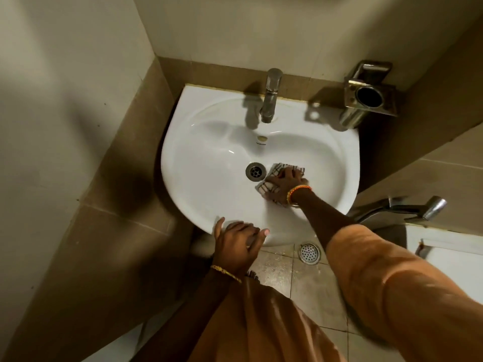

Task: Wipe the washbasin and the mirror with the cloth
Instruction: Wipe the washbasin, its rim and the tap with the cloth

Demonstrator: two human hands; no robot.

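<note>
A white washbasin [209, 152] hangs on the tiled wall below me, with a steel drain [255, 171] at its bottom. My right hand [286, 185] presses a white cloth with dark checks [271, 189] flat onto the bowl, just right of the drain. My left hand [236, 241] rests on the basin's front rim, fingers spread over the edge, holding nothing. The mirror is out of view.
A steel tap [270, 96] stands at the back of the basin. A steel holder [368, 94] is fixed to the wall at the right. A spray handle [418, 207] hangs lower right. A floor drain [309, 253] lies under the basin.
</note>
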